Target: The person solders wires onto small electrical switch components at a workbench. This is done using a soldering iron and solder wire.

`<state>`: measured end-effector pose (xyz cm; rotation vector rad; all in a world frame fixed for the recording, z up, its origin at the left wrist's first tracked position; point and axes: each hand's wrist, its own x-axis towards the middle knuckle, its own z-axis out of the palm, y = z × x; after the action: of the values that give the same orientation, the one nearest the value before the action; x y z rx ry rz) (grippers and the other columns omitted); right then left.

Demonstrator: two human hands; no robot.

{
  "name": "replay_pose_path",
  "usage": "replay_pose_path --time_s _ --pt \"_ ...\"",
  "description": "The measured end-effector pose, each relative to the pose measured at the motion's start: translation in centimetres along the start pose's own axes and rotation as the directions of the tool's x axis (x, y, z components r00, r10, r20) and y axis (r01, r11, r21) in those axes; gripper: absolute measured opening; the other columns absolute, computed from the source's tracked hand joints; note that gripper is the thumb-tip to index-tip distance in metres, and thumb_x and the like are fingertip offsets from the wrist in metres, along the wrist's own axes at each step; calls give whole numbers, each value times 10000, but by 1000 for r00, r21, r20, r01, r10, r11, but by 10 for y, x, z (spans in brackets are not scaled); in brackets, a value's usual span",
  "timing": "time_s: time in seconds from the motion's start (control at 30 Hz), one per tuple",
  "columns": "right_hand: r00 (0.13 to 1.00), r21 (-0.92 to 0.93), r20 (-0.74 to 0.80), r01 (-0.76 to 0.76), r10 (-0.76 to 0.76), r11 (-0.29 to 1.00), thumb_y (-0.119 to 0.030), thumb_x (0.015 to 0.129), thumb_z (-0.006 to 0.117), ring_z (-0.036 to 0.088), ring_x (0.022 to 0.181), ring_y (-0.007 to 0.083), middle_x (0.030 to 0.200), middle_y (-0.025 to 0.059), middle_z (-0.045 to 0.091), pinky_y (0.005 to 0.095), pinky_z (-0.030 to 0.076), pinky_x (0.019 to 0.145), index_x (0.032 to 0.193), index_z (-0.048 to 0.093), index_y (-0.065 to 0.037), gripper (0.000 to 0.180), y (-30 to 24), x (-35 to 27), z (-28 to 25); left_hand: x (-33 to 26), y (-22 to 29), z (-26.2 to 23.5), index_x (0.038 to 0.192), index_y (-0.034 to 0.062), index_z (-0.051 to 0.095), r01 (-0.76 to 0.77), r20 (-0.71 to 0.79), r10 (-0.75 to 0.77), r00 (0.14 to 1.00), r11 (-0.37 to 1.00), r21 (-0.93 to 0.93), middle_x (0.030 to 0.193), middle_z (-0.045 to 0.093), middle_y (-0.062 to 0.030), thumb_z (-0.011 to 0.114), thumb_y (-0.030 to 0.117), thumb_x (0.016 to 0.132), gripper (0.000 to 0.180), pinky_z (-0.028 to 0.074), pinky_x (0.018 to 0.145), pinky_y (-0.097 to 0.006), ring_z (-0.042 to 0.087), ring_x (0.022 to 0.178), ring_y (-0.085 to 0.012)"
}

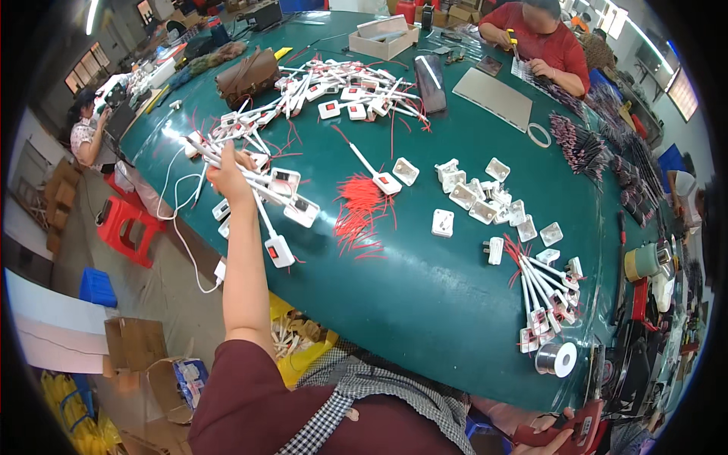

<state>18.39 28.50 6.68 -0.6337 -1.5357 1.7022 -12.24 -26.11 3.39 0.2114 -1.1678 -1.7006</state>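
My left hand [230, 176] reaches over the table's left side, closed around several white tubes with square switch housings [302, 210] at their ends. Another white switch housing [279, 250] with a red rocker hangs just below it. At the lower right edge, my right hand [557, 441] has its fingers against a red object [565, 428], whose kind I cannot make out. Mid-table, a single tubed switch piece [387, 183] lies by a heap of short red wires [360, 208]. White open housing shells [481, 211] are scattered to its right.
A bundle of tubed switch pieces [542, 303] and a wire spool [556, 359] sit at the right edge. A pile of similar pieces [356, 91], a brown bag [247, 78] and a phone [430, 83] lie farther back. Across the table, a person in red [561, 45] works.
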Motion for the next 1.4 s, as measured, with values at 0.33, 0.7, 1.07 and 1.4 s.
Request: replay_pose_path --time_s 0.33,0.7,1.07,1.4 --pt "987 65 106 113 -120 991 -372 997 423 368 528 96 577 31 427 219 293 535 1157 490 44 450 26 11 -23 -188 -1 107 563 46 559 589 287 -632 719 775 230 442 532 -104 647 169 813 293 406 354 -318 524 351 -196" --pt "982 58 68 172 -175 983 -372 955 419 507 738 151 1075 154 501 219 399 579 1227 412 64 514 20 7 -46 -300 -26 132 1223 -29 556 137 527 -475 704 820 556 1203 597 -207 690 336 834 550 443 945 -393 584 1098 -304" --pt "982 95 -31 186 -184 978 -337 949 482 459 556 124 1064 156 521 216 375 498 1250 385 44 495 18 2 -32 -130 -37 128 1134 159 652 -882 816 -510 273 206 424 1084 632 -67 676 232 775 367 509 805 -416 641 946 -291" --pt "975 100 -29 222 -220 970 -310 943 543 516 635 133 1085 205 533 197 403 447 1340 332 37 567 21 -14 -31 -99 -48 143 1189 157 587 -901 792 -610 5 341 268 1174 590 -117 618 174 726 464 497 845 -428 610 1015 -336"
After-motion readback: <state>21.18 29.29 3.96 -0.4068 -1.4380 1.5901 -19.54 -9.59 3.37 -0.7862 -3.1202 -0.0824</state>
